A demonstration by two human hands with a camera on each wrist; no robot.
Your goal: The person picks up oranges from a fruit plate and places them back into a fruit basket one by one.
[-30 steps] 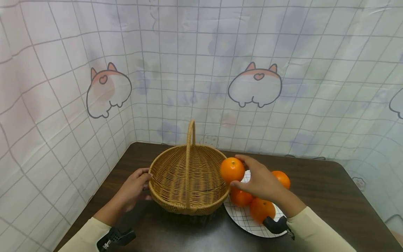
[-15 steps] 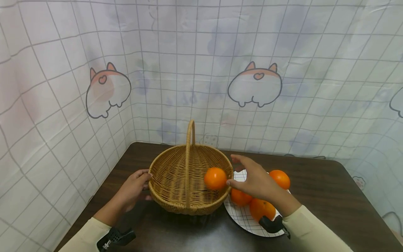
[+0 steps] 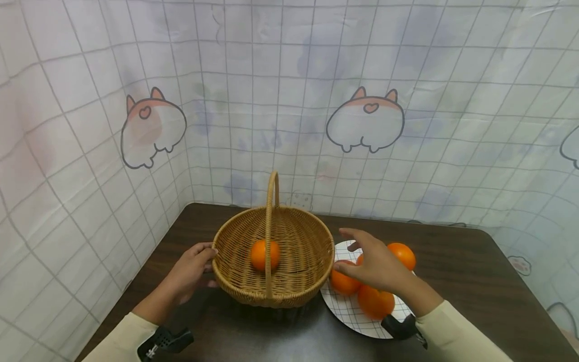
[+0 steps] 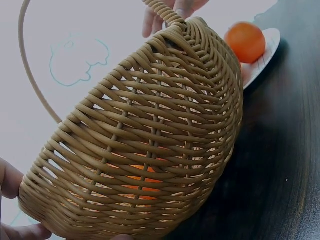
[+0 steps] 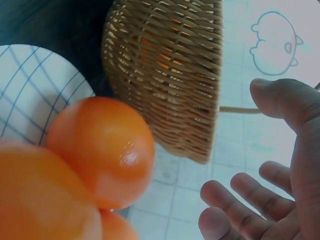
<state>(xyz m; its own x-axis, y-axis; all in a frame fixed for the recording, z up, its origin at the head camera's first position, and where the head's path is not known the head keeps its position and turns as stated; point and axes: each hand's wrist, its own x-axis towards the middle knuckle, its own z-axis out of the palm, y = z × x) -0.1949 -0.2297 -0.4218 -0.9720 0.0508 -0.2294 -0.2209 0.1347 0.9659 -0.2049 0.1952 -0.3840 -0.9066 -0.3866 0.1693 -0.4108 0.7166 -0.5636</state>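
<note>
A woven wicker basket (image 3: 294, 281) with a tall handle stands on the dark table (image 3: 475, 281). One orange (image 3: 264, 255) lies inside it and shows through the weave (image 4: 140, 180) in the left wrist view. My left hand (image 3: 209, 259) grips the basket's left rim. My right hand (image 3: 350, 251) hovers open, fingers spread, just right of the basket and above a white gridded plate (image 3: 353, 319). Three oranges lie on the plate: one (image 3: 343, 282) by the basket, one (image 3: 375, 301) at the front, one (image 3: 401, 255) at the back. The right hand (image 5: 280, 175) holds nothing.
A white checked cloth with cartoon prints (image 3: 366, 120) walls in the table at the back and left. Bare dark tabletop stretches right of the plate and in front of the basket. The basket handle (image 3: 271, 221) arches over the basket's middle.
My right hand carried an orange left over the basket rim and let it go; the orange now lies in the basket. The hand has drawn back over the plate. The left hand stayed put.
</note>
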